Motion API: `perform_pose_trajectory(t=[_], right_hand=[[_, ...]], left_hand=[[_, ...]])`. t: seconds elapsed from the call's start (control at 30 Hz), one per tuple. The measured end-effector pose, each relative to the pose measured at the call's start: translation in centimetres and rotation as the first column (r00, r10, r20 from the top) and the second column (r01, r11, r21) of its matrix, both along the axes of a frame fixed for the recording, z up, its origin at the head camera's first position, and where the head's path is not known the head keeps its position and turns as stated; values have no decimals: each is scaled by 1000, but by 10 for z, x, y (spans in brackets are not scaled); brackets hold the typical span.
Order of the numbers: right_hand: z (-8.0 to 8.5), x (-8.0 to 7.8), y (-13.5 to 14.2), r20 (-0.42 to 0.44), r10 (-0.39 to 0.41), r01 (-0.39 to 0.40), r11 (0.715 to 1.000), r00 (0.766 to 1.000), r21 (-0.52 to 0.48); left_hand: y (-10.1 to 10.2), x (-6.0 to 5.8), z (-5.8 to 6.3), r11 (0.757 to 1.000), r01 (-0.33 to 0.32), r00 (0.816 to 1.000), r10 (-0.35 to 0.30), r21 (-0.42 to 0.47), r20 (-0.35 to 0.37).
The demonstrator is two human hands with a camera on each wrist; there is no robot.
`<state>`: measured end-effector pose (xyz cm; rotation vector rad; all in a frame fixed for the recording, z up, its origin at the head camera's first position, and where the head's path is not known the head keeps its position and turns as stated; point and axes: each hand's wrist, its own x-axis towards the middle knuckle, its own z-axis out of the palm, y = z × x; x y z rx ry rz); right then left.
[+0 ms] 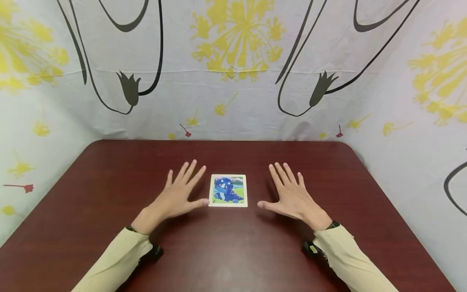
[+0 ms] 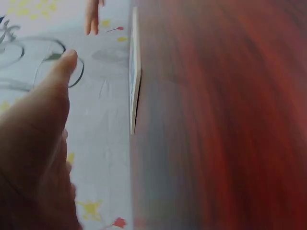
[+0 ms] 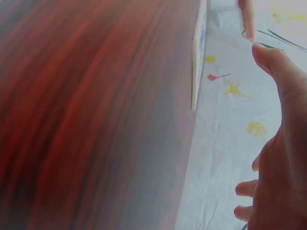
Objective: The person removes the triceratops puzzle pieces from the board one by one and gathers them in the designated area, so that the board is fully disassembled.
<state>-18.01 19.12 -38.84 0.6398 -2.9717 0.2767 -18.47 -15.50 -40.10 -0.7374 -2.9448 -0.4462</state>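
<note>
A thin square picture board with a pale border and a blue horned dinosaur lies flat on the dark red table. My left hand hovers at its left, fingers spread, holding nothing; its thumb tip overlaps the board's near left corner in the head view. To the right, my right hand is also spread and holds nothing, a short gap from the board. From the left wrist, the board appears edge-on, beyond the left thumb. The right wrist view catches the board's edge beside the right thumb.
The reddish-brown wooden table has rounded far corners. Behind it and along both sides hangs a pale cloth with yellow, grey and red flower prints. Dark wrist devices sit below both beige sleeves.
</note>
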Motion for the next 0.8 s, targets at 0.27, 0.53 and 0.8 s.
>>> perform_pose_trajectory(t=[0.27,0.53,0.8], right_hand=[[0,0,-25,44,56,-54,998,997,-39],[-4,2,-47,98,97,-88,992,990,-91],[-3,-6,-63,109,137,-126,987,985,-104]], left_hand=[[7,-22,-23,950,-69,967,-11,304,254],[32,-27,-37,981,-86,973,45,175,226],[35,-24,-31,995,-75,983,62,72,175]])
